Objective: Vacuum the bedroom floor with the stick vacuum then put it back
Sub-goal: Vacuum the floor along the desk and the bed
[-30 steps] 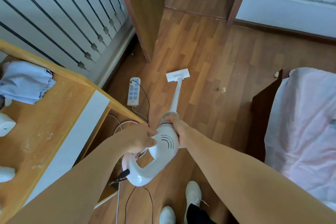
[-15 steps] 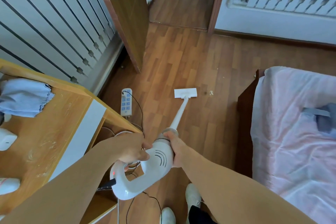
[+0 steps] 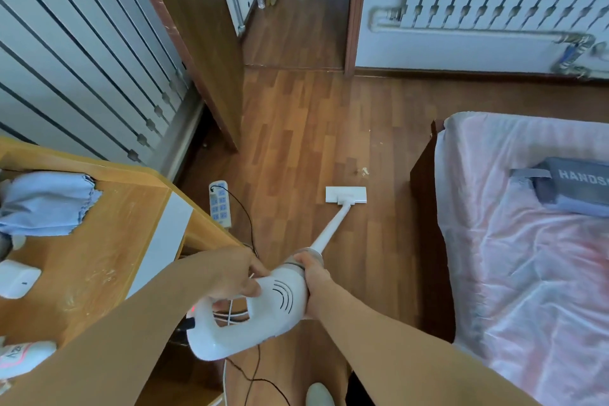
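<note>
On the wooden floor (image 3: 296, 128) the stick vacuum (image 3: 280, 300) slants up from 6 o'clock, left hand (image 3: 235, 273) curled round its handle, right hand (image 3: 314, 273) wrapping its neck. Best ease the floor head (image 3: 346, 195) toward 1 o'clock, over the crumb (image 3: 364, 171).

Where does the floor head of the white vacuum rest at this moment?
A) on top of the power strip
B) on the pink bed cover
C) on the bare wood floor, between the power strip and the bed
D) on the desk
C: the floor head of the stick vacuum lies flat on the wood floor, apart from the power strip on its left and the bed on its right.
</note>
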A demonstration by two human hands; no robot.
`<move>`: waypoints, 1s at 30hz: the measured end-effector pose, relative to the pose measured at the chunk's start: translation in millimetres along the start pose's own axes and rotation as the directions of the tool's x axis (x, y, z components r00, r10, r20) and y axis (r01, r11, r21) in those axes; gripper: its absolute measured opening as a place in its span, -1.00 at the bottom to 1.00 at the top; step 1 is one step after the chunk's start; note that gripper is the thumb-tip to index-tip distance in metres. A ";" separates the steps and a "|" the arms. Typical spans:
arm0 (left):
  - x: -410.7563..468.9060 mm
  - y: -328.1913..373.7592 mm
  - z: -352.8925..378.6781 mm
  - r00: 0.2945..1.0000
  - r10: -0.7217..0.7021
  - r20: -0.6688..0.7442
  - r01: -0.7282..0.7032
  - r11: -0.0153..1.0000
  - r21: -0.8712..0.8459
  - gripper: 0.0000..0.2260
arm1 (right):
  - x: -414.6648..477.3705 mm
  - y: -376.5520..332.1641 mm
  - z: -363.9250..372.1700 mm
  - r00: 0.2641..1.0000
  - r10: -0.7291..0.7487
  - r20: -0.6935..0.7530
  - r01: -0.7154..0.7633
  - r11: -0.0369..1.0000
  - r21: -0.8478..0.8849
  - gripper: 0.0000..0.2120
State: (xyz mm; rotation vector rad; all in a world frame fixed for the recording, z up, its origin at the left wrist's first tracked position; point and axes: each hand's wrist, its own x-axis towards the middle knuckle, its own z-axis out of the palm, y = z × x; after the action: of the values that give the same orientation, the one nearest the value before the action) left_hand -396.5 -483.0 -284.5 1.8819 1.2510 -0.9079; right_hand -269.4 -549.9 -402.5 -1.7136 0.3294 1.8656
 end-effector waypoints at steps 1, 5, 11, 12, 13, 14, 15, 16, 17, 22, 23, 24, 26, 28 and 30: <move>4.9 4.1 -0.6 1.000 0.025 0.003 -0.025 0.998 -0.050 -0.69 | 7.2 -2.4 -3.9 1.000 -0.015 -0.019 0.016 1.000 0.023 -0.11; 32.3 24.8 -14.7 0.997 0.068 -0.029 -0.069 0.997 -0.036 -0.68 | 17.2 -35.9 -18.5 0.997 -0.073 -0.030 0.075 0.996 0.055 -0.20; 70.9 44.6 -45.0 0.997 0.072 -0.017 -0.072 0.997 -0.003 -0.64 | 34.6 -81.9 -34.8 0.994 -0.102 -0.041 0.106 0.989 0.103 -0.37; 75.5 48.9 -51.7 0.997 0.071 -0.011 -0.071 0.997 -0.019 -0.64 | 37.1 -90.6 -36.3 0.994 -0.103 -0.035 0.106 0.989 0.106 -0.37; 80.2 52.6 -58.3 0.997 0.080 -0.003 -0.080 0.997 -0.014 -0.65 | 40.7 -98.5 -37.5 0.994 -0.101 -0.029 0.104 0.989 0.110 -0.37; 85.7 55.8 -65.5 0.996 0.093 0.002 -0.093 0.996 -0.006 -0.67 | 43.1 -106.4 -38.8 0.995 -0.098 -0.026 0.100 0.988 0.114 -0.37; 93.0 58.4 -72.7 0.995 0.099 0.005 -0.099 0.995 -0.002 -0.68 | 46.6 -115.8 -39.2 0.995 -0.100 -0.020 0.101 0.989 0.112 -0.38; 99.9 62.0 -81.0 0.995 0.104 0.006 -0.104 0.995 0.012 -0.70 | 50.0 -127.2 -38.7 0.995 -0.099 -0.022 0.101 0.989 0.110 -0.38; 104.6 65.3 -87.5 0.994 0.105 -0.001 -0.105 0.994 0.015 -0.71 | 53.7 -135.6 -39.4 0.995 -0.101 -0.027 0.103 0.988 0.114 -0.38; 137.7 81.2 -122.6 0.995 0.096 -0.022 -0.096 0.995 0.007 -0.71 | 71.4 -183.4 -45.0 0.995 -0.094 -0.030 0.097 0.988 0.119 -0.36; 145.6 84.5 -128.0 0.993 0.113 -0.024 -0.112 0.993 0.021 -0.77 | 75.8 -192.7 -47.2 0.995 -0.094 -0.029 0.097 0.989 0.112 -0.36; 152.4 88.2 -133.1 0.992 0.123 -0.021 -0.123 0.992 0.029 -0.82 | 80.3 -201.1 -49.9 0.995 -0.093 -0.025 0.095 0.990 0.108 -0.36; 161.1 94.0 -140.7 0.992 0.127 -0.007 -0.127 0.992 0.019 -0.82 | 86.3 -212.6 -54.7 0.996 -0.089 -0.026 0.091 0.990 0.110 -0.37; 165.3 97.7 -146.5 0.991 0.132 0.013 -0.132 0.991 0.019 -0.79 | 86.8 -219.0 -56.6 0.996 -0.088 -0.020 0.090 0.988 0.125 -0.37; 164.0 98.7 -150.0 0.990 0.132 0.038 -0.134 0.990 0.034 -0.77 | 84.0 -217.2 -55.2 0.996 -0.088 -0.013 0.089 0.984 0.154 -0.37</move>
State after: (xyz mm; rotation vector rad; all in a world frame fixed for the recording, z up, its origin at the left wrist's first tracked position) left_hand -229.9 -311.5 -328.8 1.9440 1.0806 -0.8943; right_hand -102.1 -385.1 -448.7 -1.6045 0.3834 1.7252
